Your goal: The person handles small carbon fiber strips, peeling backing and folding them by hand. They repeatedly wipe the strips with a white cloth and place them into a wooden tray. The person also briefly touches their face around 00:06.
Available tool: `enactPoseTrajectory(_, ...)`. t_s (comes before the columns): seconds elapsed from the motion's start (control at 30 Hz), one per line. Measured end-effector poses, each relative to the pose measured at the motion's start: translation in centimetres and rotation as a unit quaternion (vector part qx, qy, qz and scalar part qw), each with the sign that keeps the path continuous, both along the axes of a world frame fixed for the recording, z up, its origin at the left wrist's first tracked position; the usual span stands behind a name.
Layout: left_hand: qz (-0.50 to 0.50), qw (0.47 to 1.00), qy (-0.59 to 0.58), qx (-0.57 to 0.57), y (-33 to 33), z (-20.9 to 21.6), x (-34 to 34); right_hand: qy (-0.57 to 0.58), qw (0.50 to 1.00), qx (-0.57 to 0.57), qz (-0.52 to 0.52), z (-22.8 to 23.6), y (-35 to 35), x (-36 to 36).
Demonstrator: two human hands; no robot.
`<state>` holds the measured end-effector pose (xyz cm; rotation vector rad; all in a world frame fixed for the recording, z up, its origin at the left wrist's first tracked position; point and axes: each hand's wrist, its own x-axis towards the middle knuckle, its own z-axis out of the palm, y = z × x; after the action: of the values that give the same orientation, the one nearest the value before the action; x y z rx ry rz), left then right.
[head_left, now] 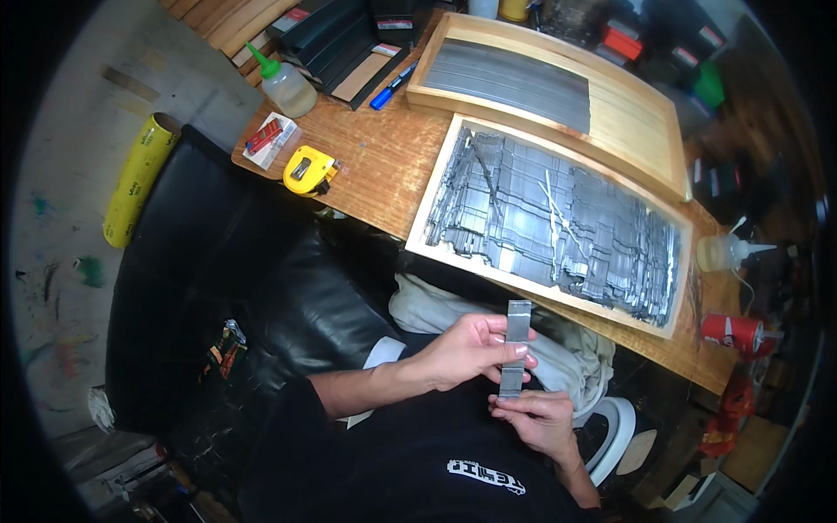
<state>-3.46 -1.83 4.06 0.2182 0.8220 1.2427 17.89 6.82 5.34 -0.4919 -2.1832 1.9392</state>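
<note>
Black shirt [375, 471] with a white chest print sits nearest, and just beyond it 2 hands share 1 narrow grey strip [519, 322], raised off the wooden table [375, 179] and standing almost upright. Left hand [466, 350]: thumb and fingers clamped round the strip's middle. Right hand [542, 420]: thumb and fingertips pinched on its lower end. Ahead, a shallow wooden tray [436, 187] brims with jumbled grey strips; behind it, a 2nd tray [632, 109] has strips lying in neat rows.
</note>
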Motion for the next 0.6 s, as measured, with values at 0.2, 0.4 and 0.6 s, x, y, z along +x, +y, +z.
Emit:
enactPoseTrajectory(0.2, 0.108, 0.993, 0.033, -0.019, -2.2, -1.7, -0.6, -0.078, 0.975, 0.118, 0.171, 4.8, 4.7, -4.6)
enactPoseTrajectory(0.4, 0.165, 0.986, -0.004, -0.022, -3.9, -2.8, -0.7, 0.081, 0.889, 0.451, -0.003, 7.8, 6.8, -15.3)
enactPoseTrajectory(0.6, 0.181, 0.983, -0.023, -0.017, -4.8, -3.9, -1.1, 0.040, 0.870, 0.489, 0.038, 5.2, 8.2, -21.6)
